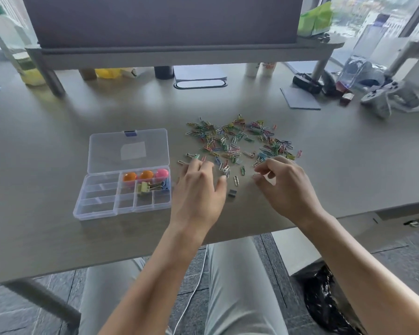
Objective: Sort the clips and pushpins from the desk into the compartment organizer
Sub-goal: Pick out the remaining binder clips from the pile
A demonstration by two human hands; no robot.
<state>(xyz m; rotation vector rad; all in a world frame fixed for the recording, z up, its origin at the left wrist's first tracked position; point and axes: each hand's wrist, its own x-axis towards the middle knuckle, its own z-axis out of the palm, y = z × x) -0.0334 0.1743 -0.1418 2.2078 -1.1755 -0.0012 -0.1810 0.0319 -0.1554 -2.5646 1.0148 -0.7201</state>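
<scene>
Both hands (pixel 196 189) (pixel 286 184) over paper clips (pixel 240 141), maybe pinching; organizer (pixel 102 209) L.

Colourful paper clips (pixel 240 141) scattered on desk, right of open clear organizer (pixel 124 189).

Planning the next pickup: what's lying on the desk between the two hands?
In the head view, between the left hand and right hand lie a few loose paper clips and a small dark binder clip on bare desk.
</scene>
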